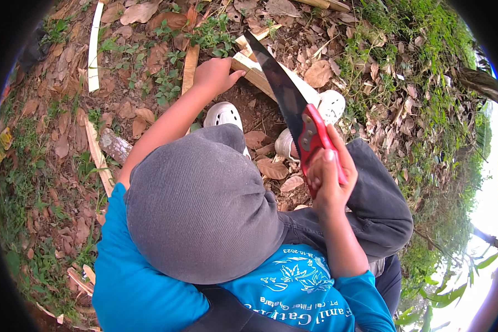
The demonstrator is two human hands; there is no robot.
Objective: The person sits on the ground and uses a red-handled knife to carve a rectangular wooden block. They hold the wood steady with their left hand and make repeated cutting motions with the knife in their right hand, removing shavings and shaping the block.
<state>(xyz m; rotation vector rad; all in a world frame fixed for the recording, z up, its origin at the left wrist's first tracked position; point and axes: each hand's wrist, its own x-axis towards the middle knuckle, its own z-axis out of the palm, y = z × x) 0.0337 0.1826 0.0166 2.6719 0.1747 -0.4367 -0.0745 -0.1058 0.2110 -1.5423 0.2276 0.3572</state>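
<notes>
My right hand point(335, 176) is wrapped round the red handle of a hand saw point(279, 83). Its long dark blade points up and to the left, slanting over a pale squared wooden beam point(252, 76); I cannot tell whether the teeth touch the wood. At the beam's left end is my left hand point(214, 76), its thumb against the near side and its other fingers partly hidden. The beam lies at a slant in front of my feet, close to a white clog point(331, 106) on the right. Another white clog point(223, 115) is below the left end.
Dry leaves and green weeds cover the ground. A narrow wooden strip point(190, 67) lies beside my left forearm, and a long pale strip point(93, 52) farther left. A split stick point(97, 152) and a short log point(115, 145) lie left of my bent knee point(199, 205).
</notes>
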